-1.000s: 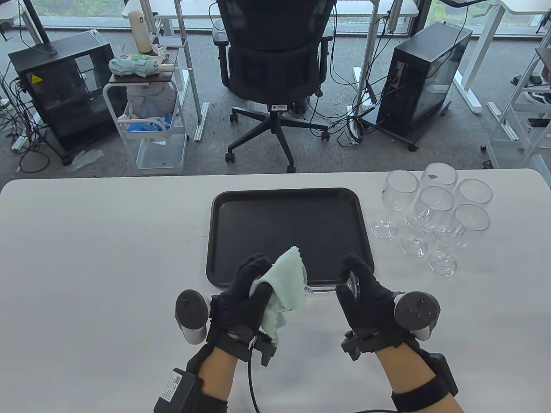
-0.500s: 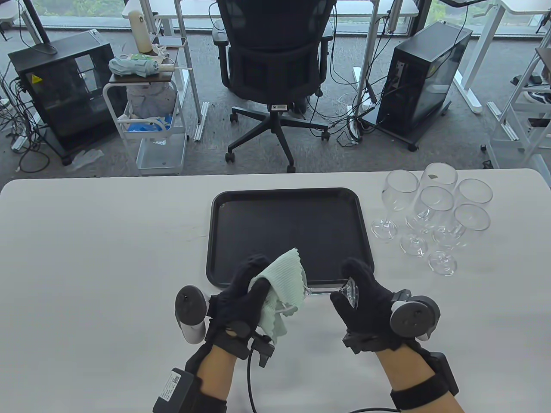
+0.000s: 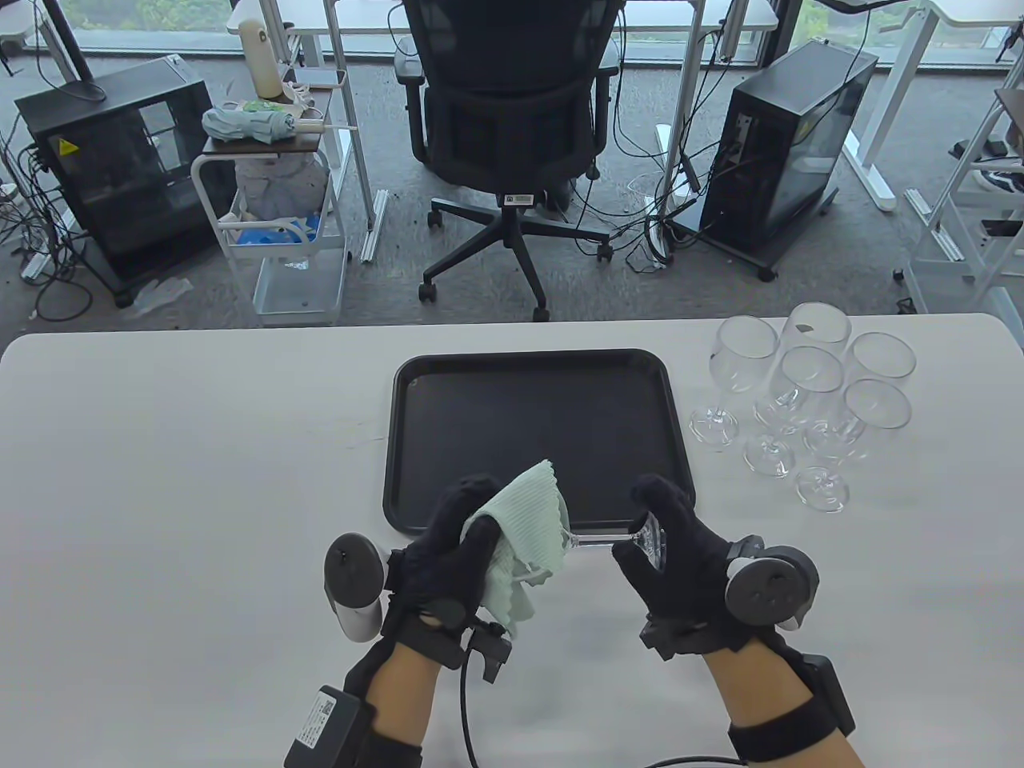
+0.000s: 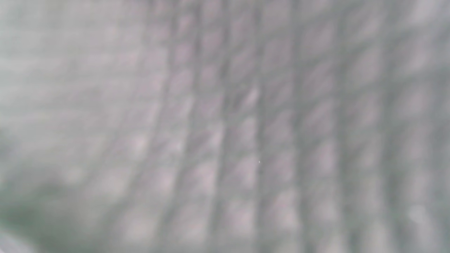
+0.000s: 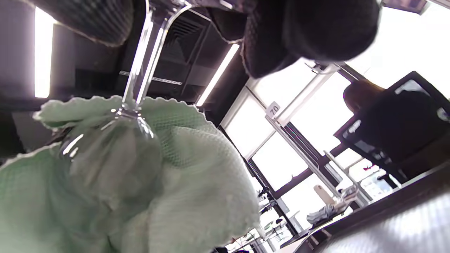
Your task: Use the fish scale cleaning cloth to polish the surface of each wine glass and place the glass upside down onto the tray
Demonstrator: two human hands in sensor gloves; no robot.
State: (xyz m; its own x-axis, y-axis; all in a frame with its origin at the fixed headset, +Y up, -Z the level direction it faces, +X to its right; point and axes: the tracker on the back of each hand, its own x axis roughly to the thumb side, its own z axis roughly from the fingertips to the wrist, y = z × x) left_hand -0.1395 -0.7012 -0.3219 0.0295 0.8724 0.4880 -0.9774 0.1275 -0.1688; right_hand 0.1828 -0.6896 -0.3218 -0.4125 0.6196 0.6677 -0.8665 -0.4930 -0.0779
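Between both sets of fingers, a wine glass (image 3: 596, 542) is lying sideways: the left hand (image 3: 452, 552) is curling the green cloth (image 3: 524, 532) around its bowl, the right hand (image 3: 672, 552) is pinching its base, just short of the tray (image 3: 536, 368).

black office chair (image 3: 512, 120) beyond white table (image 3: 160, 480), two computer towers (image 3: 788, 152), white cart (image 3: 276, 208)

White rounded tabletop (image 3: 200, 480), matte. On it, centre: black rectangular plastic tray (image 3: 408, 448) with raised rim, nothing standing in it. Right of the tray, near the far right corner: cluster of five clear stemmed wine glasses (image 3: 804, 400), upright, bases close together.
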